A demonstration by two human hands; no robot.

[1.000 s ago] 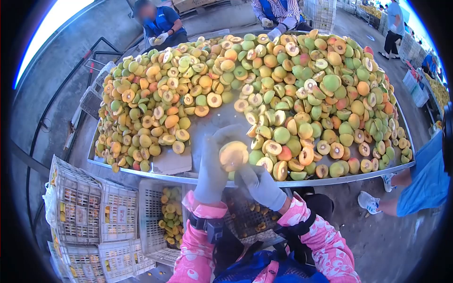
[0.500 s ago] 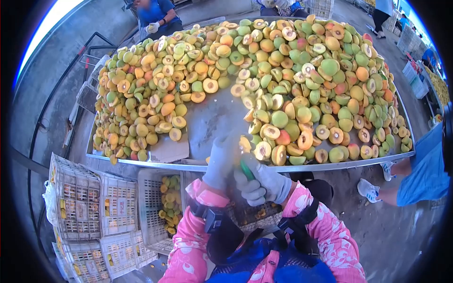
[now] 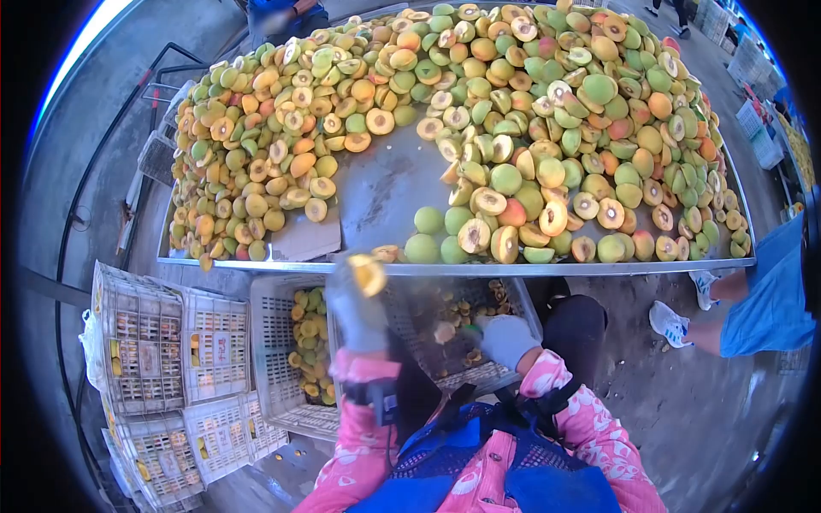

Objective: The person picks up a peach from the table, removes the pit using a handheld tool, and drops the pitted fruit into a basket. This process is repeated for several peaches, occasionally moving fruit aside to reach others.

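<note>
In the head view my left hand (image 3: pixel 359 312), in a pale glove, is closed around a peach half (image 3: pixel 369 275), its yellow cut face showing, just before the table's front edge. My gloved right hand (image 3: pixel 510 342) is closed on a green-handled tool (image 3: pixel 472 332); the tool's working end is blurred. A small pale blurred piece (image 3: pixel 444 333), perhaps a pit, shows left of the tool above a crate (image 3: pixel 479 376) with pits and scraps in it. Several whole-looking green peaches (image 3: pixel 422 249) lie by the table edge in front of my hands.
A metal table (image 3: pixel 385 184) bears a large heap of peach halves (image 3: pixel 556 128). A crate (image 3: pixel 272 342) of peach halves stands left of my knees, beside stacked crates (image 3: pixel 141 359). A person's leg (image 3: pixel 705 321) is at the right; another person (image 3: pixel 286 17) is across the table.
My hands were together over the table edge and have parted. The left moved left with the peach half; the right moved down and right over the crate with the tool. The view tilted down.
</note>
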